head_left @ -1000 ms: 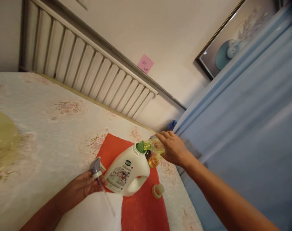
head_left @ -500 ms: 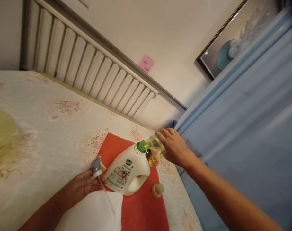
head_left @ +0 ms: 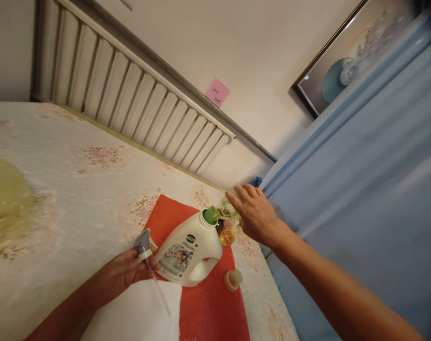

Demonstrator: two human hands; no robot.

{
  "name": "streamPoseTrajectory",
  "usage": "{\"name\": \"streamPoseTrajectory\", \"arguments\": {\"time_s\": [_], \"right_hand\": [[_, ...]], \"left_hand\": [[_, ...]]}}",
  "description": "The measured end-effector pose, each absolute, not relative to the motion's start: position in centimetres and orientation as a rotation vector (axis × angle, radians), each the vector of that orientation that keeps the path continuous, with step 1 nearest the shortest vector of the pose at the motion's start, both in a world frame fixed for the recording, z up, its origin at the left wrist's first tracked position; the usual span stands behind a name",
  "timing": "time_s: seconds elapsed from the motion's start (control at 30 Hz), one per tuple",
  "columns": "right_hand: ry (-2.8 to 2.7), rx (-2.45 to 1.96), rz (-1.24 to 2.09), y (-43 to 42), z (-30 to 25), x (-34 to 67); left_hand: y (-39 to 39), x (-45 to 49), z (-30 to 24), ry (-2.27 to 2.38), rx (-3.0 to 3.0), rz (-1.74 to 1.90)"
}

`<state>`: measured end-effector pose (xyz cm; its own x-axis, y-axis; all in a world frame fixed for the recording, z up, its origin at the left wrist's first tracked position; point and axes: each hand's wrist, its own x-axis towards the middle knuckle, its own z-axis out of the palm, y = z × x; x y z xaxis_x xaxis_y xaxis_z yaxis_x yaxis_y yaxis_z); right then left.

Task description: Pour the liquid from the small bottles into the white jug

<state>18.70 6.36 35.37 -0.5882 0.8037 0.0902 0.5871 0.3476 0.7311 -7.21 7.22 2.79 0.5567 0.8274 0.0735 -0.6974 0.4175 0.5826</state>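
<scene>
My right hand (head_left: pixel 254 215) is closed round a small clear bottle (head_left: pixel 226 210) of yellowish liquid, tipped so that its mouth meets the green funnel (head_left: pixel 210 215) in the neck of a white handled jug (head_left: pixel 188 253). The jug stands on a red mat (head_left: pixel 208 303). My left hand (head_left: pixel 124 272) grips a grey spray-trigger head (head_left: pixel 143 244) with its thin dip tube hanging down, just left of the jug. A small amber glass bottle (head_left: pixel 227 235) stands behind the jug, under my right hand.
A beige cap (head_left: pixel 233 279) lies on the red mat to the right of the jug. A white cloth (head_left: pixel 137 315) lies at the near edge. The floral tablecloth (head_left: pixel 69 199) spreads left, a white radiator (head_left: pixel 130 104) stands behind, and blue fabric (head_left: pixel 361 180) hangs at the right.
My right hand has risen slightly and tipped the clear bottle a bit steeper over the funnel. My left hand and the jug have hardly moved.
</scene>
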Motion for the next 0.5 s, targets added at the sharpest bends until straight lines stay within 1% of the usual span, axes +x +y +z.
{"name": "streamPoseTrajectory", "arguments": {"time_s": [0.5], "right_hand": [[2.286, 1.188, 1.159, 6.32, 35.30, 18.38]], "left_hand": [[7.09, -7.05, 2.88, 0.253, 0.573, 0.963]]}}
